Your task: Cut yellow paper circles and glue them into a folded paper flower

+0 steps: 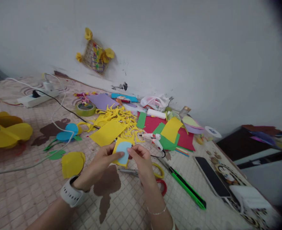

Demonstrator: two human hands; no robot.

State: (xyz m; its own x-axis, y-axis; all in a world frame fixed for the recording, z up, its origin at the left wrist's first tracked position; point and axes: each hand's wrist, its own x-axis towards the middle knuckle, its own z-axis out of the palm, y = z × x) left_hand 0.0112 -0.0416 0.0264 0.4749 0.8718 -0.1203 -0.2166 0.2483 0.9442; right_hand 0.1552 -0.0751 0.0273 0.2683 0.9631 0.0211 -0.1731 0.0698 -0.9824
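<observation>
Blue paper piece (123, 151), held above table (128, 207), laid against yellow paper (115, 161). Long axis runs near to far, rounded end toward wall (179, 48), straighter end nearer. Left hand (104, 159) pinches both papers at left edge, thumb on top; right hand (141, 158) pinches right edge. Scissors (130, 172) below (partly behind right wrist). Print on white disc (213, 131), far right, too blurred to read.
</observation>
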